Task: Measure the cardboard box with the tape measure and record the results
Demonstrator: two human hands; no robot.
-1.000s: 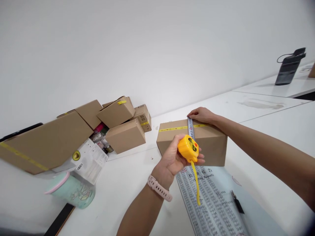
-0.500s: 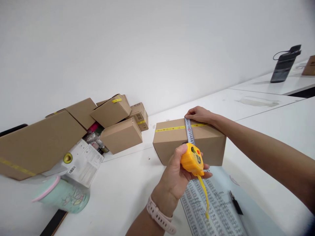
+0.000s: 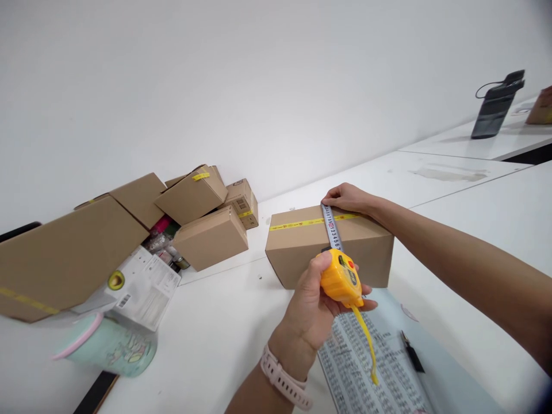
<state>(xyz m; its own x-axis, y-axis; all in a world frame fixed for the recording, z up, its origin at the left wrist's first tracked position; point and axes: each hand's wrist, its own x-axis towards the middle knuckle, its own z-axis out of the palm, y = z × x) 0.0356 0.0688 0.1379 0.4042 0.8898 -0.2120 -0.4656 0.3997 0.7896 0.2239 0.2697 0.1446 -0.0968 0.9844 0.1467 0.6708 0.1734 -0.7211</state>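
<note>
A yellow tape measure (image 3: 338,277) rests in my left hand (image 3: 308,310), its thumb over the case and fingers wrapped beneath. From the case, the metal blade (image 3: 332,227) runs across the top of a brown cardboard box (image 3: 293,250). At the box's far top edge my right hand (image 3: 347,198) pinches the blade's end. Yellow printed tape lies along the box's top and passes under the blade. A yellow wrist strap hangs from the case over a printed sheet (image 3: 362,356). Beside the print lies a black pen (image 3: 413,352).
Several cardboard boxes (image 3: 211,236) are piled at the left against the wall. In front of them are a white package with an avocado picture (image 3: 144,290) and a mint tumbler with a pink rim (image 3: 116,348). A dark water bottle (image 3: 495,109) stands at the far right.
The tape measure's case has shifted slightly right and turned a little in my left hand. My right hand still holds the blade's end at the far edge. The whole view has moved slightly.
</note>
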